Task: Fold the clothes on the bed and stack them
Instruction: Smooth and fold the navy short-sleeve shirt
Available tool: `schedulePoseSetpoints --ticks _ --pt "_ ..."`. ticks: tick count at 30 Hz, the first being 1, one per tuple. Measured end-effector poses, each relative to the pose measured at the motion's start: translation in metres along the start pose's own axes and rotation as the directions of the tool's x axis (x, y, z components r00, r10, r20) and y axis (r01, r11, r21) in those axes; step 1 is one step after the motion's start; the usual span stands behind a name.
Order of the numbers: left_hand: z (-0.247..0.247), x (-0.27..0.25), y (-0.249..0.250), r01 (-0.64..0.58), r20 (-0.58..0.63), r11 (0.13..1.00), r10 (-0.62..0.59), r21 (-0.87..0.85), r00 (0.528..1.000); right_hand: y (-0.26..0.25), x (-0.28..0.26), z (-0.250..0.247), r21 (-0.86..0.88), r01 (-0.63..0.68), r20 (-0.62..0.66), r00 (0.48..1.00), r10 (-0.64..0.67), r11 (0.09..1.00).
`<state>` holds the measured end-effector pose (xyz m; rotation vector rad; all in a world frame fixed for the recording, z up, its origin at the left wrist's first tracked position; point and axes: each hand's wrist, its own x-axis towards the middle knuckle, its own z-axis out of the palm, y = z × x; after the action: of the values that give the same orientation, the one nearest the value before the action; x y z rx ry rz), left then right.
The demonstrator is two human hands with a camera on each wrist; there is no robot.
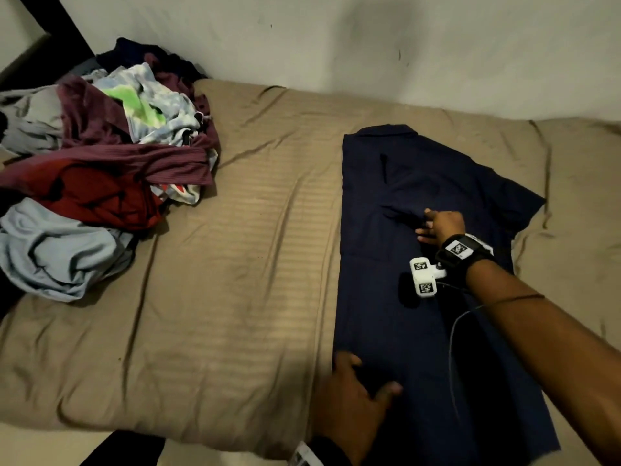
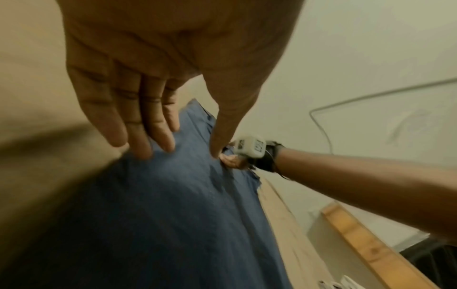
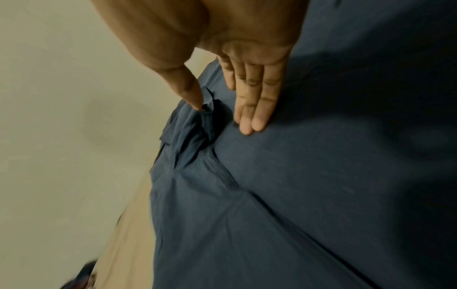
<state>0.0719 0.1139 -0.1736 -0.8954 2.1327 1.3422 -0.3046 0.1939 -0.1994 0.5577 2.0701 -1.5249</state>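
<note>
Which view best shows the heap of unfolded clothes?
The head view: the heap of unfolded clothes lies whole at the far left of the tan bed. The left wrist and right wrist views show none of it, only the dark blue shirt under flat hands.

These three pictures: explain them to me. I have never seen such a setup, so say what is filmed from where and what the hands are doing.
A person folds laundry, wearing three cameras. The wide picture comes from the head; the other two come from cameras strapped to each wrist, looking along the fingers. On the bed lies a dark blue shirt, with a pile of unfolded clothes further left. The left hand rests flat on the shirt's near edge. The right hand presses its middle, fingers straight. Neither hand grips anything.
</note>
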Motion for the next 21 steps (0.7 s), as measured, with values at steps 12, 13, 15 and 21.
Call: schedulePoseSetpoints --ticks 12,13,15,21 --pt "0.004 -0.044 -0.073 -0.149 -0.085 0.979 0.162 0.143 0.983 0.212 -0.258 -0.032 -0.284 -0.068 0.100 0.990 0.100 0.956" --pt "0.007 -0.045 -0.074 -0.158 -0.127 0.981 0.173 0.116 0.977 0.215 -0.267 -0.031 -0.226 -0.107 0.122 0.983 0.138 0.968" --pt "0.013 -0.048 -0.079 -0.165 -0.197 0.985 0.170 0.039 0.966 0.225 -0.280 -0.028 -0.114 -0.155 0.152 0.973 0.172 0.981" --pt "0.033 -0.061 -0.086 -0.251 -0.262 0.962 0.271 0.108 0.926 0.233 -0.294 -0.030 0.296 -0.254 0.263 0.949 0.177 0.921"
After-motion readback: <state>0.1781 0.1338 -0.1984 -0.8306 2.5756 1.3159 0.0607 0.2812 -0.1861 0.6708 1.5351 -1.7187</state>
